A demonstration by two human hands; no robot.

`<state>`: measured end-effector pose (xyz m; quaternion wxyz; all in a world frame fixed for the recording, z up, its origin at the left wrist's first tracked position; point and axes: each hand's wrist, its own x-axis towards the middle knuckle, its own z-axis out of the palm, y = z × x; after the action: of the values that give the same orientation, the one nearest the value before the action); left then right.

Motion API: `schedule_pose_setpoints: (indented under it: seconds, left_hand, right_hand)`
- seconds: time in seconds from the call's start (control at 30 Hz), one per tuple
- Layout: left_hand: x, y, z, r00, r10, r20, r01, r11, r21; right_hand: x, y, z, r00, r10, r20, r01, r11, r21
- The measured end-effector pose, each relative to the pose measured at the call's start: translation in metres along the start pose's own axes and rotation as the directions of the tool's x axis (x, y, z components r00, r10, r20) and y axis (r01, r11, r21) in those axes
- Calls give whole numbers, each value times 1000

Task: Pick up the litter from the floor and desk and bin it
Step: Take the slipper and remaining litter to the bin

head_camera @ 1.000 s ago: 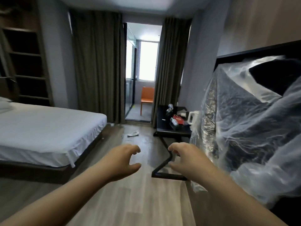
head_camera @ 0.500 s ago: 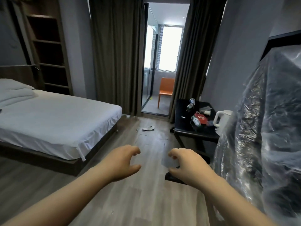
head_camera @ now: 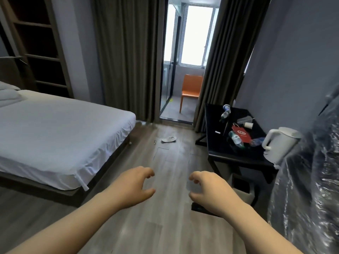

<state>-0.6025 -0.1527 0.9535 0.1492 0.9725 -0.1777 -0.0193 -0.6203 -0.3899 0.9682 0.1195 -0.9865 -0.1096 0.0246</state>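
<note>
Head view: plastic-wrapped bulk point(head_camera: 302, 180) beside littered desk point(head_camera: 236, 154).

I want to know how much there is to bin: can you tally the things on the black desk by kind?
Plastic bottles: 3
Cups: 2
Red bag: 1
Small white scrap: 1
White kettle: 1
Total: 8; the clear cup is hard to make out.

Black glossy surface point(head_camera: 212, 129) bearing plastic bottles point(head_camera: 236, 138), red paper bag point(head_camera: 241, 134), white kettle point(head_camera: 277, 145); grey wood-plank floor point(head_camera: 165, 208) with white scrap point(head_camera: 169, 138).
</note>
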Motion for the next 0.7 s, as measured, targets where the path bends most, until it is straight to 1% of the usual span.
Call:
schedule_pose_setpoints:
  seconds: [0.1, 0.37, 0.53, 0.7]
  left_hand:
    - [49, -16, 2, 1000, -3, 31, 2, 1000, 3]
    - [208, -52, -4, 999, -31, -9, 31, 999, 15]
    - [298, -72, -7, 998, -54, -27, 54, 998, 25]
    - [368, -110, 5, 994, -107, 34, 107, 994, -15]
  right_hand:
    - [49, 19, 1, 1000, 15, 6, -15, 1000, 5]
    - [210, 82, -14, 999, -13, -39, 13, 1000, 9]
    - [306, 113, -23, 999, -33, 4, 33, 999, 31]
    - [389, 132, -13, 996, -54, 67, 52, 998, 26]
